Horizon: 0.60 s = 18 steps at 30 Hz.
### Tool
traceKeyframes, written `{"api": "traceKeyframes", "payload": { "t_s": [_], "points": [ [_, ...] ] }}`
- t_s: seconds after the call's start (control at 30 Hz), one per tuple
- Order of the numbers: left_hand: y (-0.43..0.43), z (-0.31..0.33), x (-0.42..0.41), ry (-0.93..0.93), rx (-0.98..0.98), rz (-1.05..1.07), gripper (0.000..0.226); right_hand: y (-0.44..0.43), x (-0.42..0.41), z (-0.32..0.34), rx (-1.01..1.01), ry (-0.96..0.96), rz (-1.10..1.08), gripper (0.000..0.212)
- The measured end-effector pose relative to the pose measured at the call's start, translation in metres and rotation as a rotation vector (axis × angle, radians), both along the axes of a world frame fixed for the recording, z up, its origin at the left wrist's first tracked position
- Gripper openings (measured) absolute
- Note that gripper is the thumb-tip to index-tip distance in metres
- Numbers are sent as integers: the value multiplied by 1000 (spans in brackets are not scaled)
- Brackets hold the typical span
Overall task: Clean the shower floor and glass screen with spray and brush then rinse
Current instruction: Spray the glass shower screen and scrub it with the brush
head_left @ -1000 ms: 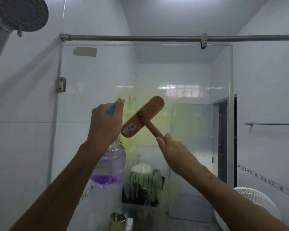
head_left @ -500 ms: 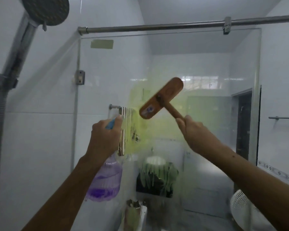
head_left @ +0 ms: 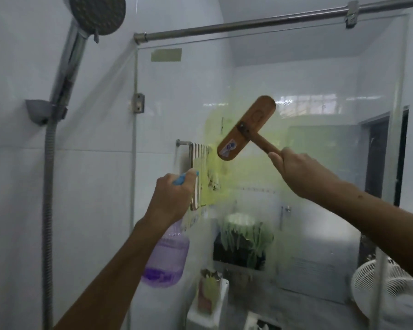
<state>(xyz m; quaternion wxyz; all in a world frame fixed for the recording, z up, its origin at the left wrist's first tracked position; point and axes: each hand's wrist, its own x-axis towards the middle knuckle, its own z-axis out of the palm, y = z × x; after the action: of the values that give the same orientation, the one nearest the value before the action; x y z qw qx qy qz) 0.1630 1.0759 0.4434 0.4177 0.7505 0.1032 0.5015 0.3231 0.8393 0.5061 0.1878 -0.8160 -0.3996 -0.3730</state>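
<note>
The right hand (head_left: pixel 296 170) grips the brush (head_left: pixel 247 128), its head slanting up-right against the glass (head_left: pixel 320 163); the left hand (head_left: pixel 172 196) grips the bottle (head_left: pixel 165 256), lower left.

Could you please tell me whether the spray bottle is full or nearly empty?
Mostly empty: the spray bottle holds purple liquid only near its bottom.

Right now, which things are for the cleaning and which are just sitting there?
For the job: brush, in right hand; spray bottle, in left hand; glass screen; shower head, maybe for rinsing.
Just there: fan; towel; top rod.
</note>
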Motion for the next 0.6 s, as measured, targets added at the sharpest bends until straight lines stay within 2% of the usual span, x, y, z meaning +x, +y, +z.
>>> {"api": "traceKeyframes", "payload": {
  "t_s": [0.13, 0.27, 0.5, 0.6],
  "points": [
    [5, -3, 0, -71, -19, 14, 64, -3, -1, 13, 18, 6, -25, 43],
    [6, -5, 2, -60, -8, -17, 66, -5, -2, 18, 19, 4, -41, 45],
    [5, -3, 6, -137, -16, -63, 55, -4, -3, 19, 48, 67, -31, 48],
    [4, -4, 8, -168, 37, -35, 56, -3, -4, 18, 55, 73, -24, 47]
  ]
}}
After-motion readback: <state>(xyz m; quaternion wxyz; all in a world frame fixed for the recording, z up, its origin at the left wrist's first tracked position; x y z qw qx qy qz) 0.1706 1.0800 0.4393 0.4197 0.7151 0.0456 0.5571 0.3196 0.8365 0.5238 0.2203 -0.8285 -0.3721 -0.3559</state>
